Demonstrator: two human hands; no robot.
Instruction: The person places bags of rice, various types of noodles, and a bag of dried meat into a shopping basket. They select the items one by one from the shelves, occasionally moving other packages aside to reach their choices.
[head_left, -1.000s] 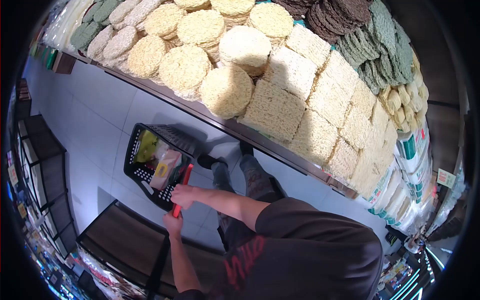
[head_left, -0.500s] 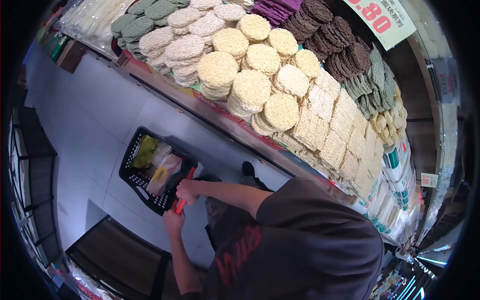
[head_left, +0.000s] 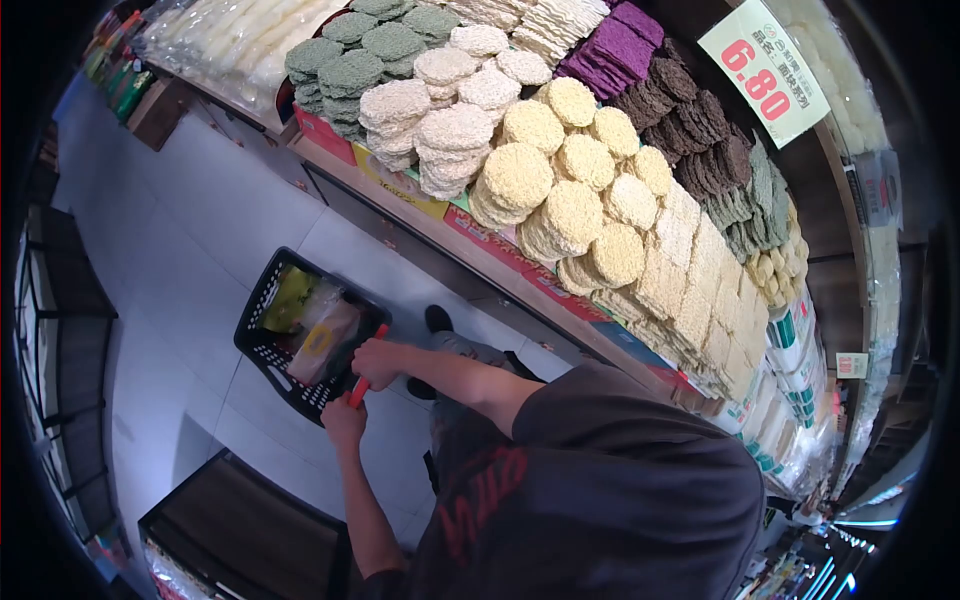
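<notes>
Two hands on the basket's red handle, beside the noodle display

The step in hand looks like handling the black shopping basket (head_left: 247,337) by its red handle (head_left: 360,390). The right hand (head_left: 378,362) is clenched round the bar near its upper end, where a short red tip shows past the fist; the left hand (head_left: 343,420) grasps it lower down, nearest the basket's rim. A bit of red shows between the two grips.

The basket sits low over the tiled floor (head_left: 190,330), ahead of the person's shoes (head_left: 438,319); whether its base touches the floor, I cannot tell. Inside are a yellow-green bag (head_left: 288,298) and, beside it, a clear-wrapped package (head_left: 322,338) with a yellow mark. Alongside runs a display stand (head_left: 400,206) stacked with round noodle cakes (head_left: 517,177) and square ones (head_left: 665,285).

Moving the basket would call for a firm grip and clearance from the stand's edge; picking up anything would first need one hand freed.
</notes>
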